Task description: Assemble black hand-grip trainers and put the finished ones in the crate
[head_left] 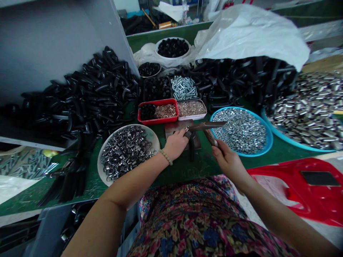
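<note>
My right hand [227, 157] is wrapped round the wooden handle of a hammer [210, 125]. The hammer's long metal head lies level, just above the fingertips of my left hand [178, 142]. Those fingers are closed on a black plastic part [191, 142], which rests over a flat metal plate [198, 141] on the green bench. A small shiny piece shows at my left fingertips; I cannot tell what it is. Left of that hand stands a white round tray [102, 167] of metal rings.
Ahead are a red tray [158, 121] of small pins and black pieces, and silver screws [184, 88]. A blue tray [269, 137] of small metal parts sits at right, beside metal sleeves [316, 110]. Black parts [93, 92] pile up left; a red stool [308, 178] stands lower right.
</note>
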The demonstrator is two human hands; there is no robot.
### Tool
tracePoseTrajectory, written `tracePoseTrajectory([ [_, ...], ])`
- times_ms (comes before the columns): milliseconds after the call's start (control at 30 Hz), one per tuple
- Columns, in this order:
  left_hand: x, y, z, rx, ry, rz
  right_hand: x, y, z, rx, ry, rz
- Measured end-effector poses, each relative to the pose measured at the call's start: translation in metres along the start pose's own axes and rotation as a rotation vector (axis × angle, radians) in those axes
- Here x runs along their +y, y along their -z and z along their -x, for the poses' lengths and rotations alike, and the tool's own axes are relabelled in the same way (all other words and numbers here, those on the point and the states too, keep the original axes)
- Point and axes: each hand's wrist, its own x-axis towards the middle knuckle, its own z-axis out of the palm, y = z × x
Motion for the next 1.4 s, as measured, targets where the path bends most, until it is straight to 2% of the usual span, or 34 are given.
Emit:
tracePoseTrajectory([
  [200,0.003,0.002,0.0,-0.032,-0.004,0.015,0.001,0.0,0.004,-0.001,-0.003,-0.018],
  [333,-0.001,0.001,0.004,0.022,0.04,0.144,0.0,0.005,0.003,-0.011,-0.006,0.033],
  [467,-0.006,0.006,0.025,0.103,0.192,0.361,-0.009,0.013,-0.002,-0.06,0.044,0.143],
  [533,-0.005,0.007,0.042,0.139,0.224,0.375,-0.017,0.016,-0.005,-0.043,0.081,0.157],
  [633,-0.002,0.004,0.063,0.103,0.168,0.286,-0.026,0.017,-0.01,-0.049,0.132,0.196],
  [700,0.0,0.0,0.069,0.056,0.142,0.236,-0.03,0.016,-0.014,-0.156,0.136,0.289],
  [767,0.002,-0.004,0.071,0.038,0.131,0.22,-0.032,0.016,-0.018,-0.237,0.129,0.349],
  [867,0.005,-0.006,0.07,0.036,0.124,0.224,-0.034,0.014,-0.019,-0.182,0.138,0.308],
  [967,0.006,-0.001,0.071,0.032,0.118,0.244,-0.025,0.01,-0.015,-0.246,0.127,0.342],
  [1000,0.002,0.003,0.069,0.032,0.116,0.268,-0.019,0.01,-0.014,-0.268,0.126,0.356],
  [1067,-0.018,0.015,0.061,0.063,0.14,0.326,0.001,0.018,-0.015,-0.201,0.12,0.381],
  [1133,-0.052,0.031,0.045,0.145,0.23,0.331,0.029,0.035,-0.02,-0.017,0.079,0.486],
  [1200,-0.091,0.047,0.023,0.205,0.355,0.224,0.062,0.058,-0.031,0.148,0.009,0.668],
  [1233,-0.108,0.053,0.012,0.159,0.375,0.156,0.078,0.068,-0.037,0.189,-0.011,0.746],
  [1300,-0.133,0.062,-0.007,-0.009,0.366,0.045,0.103,0.084,-0.048,0.222,0.001,0.852],
  [1367,-0.141,0.064,-0.019,-0.131,0.33,-0.008,0.109,0.087,-0.052,0.23,0.07,0.92],
  [1400,-0.141,0.063,-0.022,-0.154,0.314,-0.018,0.104,0.083,-0.052,0.243,0.109,0.944],
])
